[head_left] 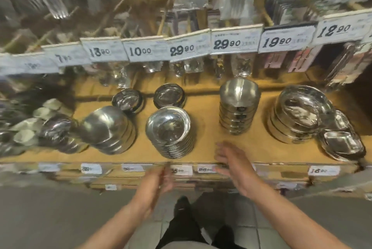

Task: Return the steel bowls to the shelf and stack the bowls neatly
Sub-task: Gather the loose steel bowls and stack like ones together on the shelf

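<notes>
Steel bowls stand in stacks on a wooden shelf (209, 107). A tall stack of shallow bowls (170, 131) sits near the front edge at the middle. A stack of deeper bowls (238, 103) stands to its right, and another stack (109, 128) leans at the left. My left hand (156, 186) is blurred, empty, with fingers straight, below the shelf edge in front of the middle stack. My right hand (233, 166) hovers open and empty at the shelf's front edge, between the middle stack and the deeper stack.
Two small bowl stacks (128, 99) (169, 95) sit farther back. Wide bowls (302, 111) and square steel trays (342, 142) fill the right end. Small cups (40, 113) crowd the left. Price tags (149, 51) and hanging packaged utensils are above. My dark shoes stand on the tiled floor.
</notes>
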A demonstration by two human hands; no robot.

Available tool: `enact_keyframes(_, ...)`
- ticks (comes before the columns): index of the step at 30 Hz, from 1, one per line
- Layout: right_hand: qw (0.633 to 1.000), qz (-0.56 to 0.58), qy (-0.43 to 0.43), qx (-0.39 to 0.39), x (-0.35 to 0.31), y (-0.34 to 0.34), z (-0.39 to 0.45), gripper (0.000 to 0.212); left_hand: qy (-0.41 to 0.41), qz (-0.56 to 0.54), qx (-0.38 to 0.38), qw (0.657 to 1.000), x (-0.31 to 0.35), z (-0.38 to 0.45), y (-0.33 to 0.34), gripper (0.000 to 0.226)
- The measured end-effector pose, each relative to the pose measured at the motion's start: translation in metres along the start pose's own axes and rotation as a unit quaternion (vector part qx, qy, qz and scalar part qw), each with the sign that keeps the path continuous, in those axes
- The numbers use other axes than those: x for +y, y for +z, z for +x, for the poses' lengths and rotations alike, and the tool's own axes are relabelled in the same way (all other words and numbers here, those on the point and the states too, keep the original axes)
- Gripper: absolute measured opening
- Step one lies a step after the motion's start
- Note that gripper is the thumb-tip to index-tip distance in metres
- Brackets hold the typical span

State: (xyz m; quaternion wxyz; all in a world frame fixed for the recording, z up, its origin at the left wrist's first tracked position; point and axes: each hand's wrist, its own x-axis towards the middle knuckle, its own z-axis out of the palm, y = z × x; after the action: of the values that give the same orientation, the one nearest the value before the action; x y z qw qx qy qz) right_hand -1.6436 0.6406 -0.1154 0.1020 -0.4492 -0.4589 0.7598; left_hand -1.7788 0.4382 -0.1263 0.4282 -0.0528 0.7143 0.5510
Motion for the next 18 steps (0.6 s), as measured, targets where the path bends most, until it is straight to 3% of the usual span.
enact_keyframes(6, 0.996, -0.04, -0.023, -0.082, -0.01, 0.065, 0.021, 0.035, 0.049, -0.113, 0.094, 0.988, 0.058, 0.019, -0.034, 0.026)
enact_keyframes(9, 0.997, -0.023, -0.021, -0.067, -0.01, 0.082, 0.027, 0.042, 0.042, -0.104, 0.067, 0.991, 0.075, 0.024, -0.029, 0.038)
enact_keyframes(13, 0.999, -0.001, -0.02, -0.047, -0.009, 0.087, 0.035, 0.049, 0.049, -0.062, 0.016, 0.997, 0.086, 0.025, -0.022, 0.031)
enact_keyframes(18, 1.0, 0.006, -0.017, -0.018, -0.015, 0.093, 0.045, 0.042, 0.042, -0.04, -0.007, 0.998, 0.092, 0.04, -0.021, 0.031)
